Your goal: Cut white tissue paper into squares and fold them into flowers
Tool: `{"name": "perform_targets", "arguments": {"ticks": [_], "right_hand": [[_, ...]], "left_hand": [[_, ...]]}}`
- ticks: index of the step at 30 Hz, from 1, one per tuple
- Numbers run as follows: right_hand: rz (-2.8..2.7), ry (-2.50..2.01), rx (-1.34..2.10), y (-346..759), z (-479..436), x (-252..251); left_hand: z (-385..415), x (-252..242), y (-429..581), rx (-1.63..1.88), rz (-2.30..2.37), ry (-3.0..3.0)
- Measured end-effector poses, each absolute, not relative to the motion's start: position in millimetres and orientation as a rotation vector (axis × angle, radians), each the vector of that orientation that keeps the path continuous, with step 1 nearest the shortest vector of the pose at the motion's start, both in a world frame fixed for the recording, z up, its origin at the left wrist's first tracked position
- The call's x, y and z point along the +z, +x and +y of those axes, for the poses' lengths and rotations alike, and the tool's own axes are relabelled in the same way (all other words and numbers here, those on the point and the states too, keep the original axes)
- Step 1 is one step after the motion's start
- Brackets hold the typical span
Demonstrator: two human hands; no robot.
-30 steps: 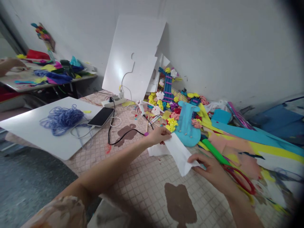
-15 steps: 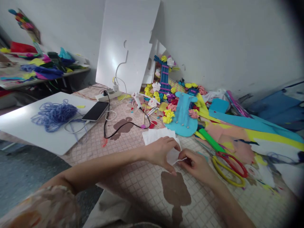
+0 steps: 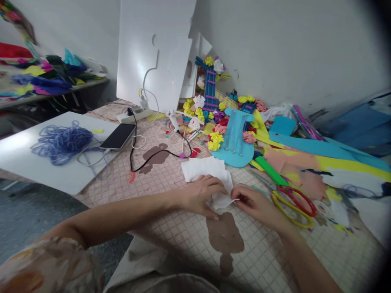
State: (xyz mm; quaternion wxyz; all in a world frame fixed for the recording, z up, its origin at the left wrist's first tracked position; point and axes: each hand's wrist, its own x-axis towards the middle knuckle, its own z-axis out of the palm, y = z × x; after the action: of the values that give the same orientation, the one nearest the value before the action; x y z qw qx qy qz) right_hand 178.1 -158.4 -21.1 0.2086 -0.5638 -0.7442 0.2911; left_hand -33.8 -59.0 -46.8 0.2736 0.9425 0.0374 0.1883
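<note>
Thin white paper sheets [image 3: 203, 167] lie on the tablecloth in front of me, overlapping one another. My right hand [image 3: 255, 203] pinches the near right corner of a white sheet [image 3: 222, 200] between thumb and fingertips. On the left side of that sheet rests my left hand [image 3: 201, 195], thumb spread away from curved fingers; it does not grip the paper. Part of the sheet is hidden under the left fingers. Scissors [image 3: 295, 205] with one red and one yellow handle lie just right of my right hand.
Beyond the paper stand a light-blue guitar-shaped cutout [image 3: 233, 150] and crepe-paper flowers [image 3: 215, 141]. A glue gun [image 3: 173, 121] trails a black cord. Leftward are a phone [image 3: 118, 136] and purple yarn [image 3: 65, 142] on a white board [image 3: 49, 175]. A green cutter [image 3: 271, 171] lies right.
The held sheet's near edge now lies lower and flatter between my hands. My right hand keeps its pinch on the corner. The whole view has shifted slightly.
</note>
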Motion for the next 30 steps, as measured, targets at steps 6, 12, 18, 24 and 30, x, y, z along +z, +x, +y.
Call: {"name": "perform_targets", "arguments": {"ticks": [6,12,18,24,30], "right_hand": [[-2.045,-1.534,0.917,170,-163,-17],[-2.08,-1.504,1.047,172,-162,-17],[-2.134,-1.446,1.002,172,-160,-15],[-2.093,-1.583,0.894,164,-161,-23],[-2.135,-1.547,0.98,168,-163,-25]], "left_hand": [[-59,-47,-33,0.48,0.108,2.59],[-50,-40,-35,0.413,-0.01,2.514],[-45,-38,-36,0.384,-0.094,2.431],[-54,-42,-34,0.388,0.07,2.456],[-53,-36,-35,0.26,-0.007,2.44]]}}
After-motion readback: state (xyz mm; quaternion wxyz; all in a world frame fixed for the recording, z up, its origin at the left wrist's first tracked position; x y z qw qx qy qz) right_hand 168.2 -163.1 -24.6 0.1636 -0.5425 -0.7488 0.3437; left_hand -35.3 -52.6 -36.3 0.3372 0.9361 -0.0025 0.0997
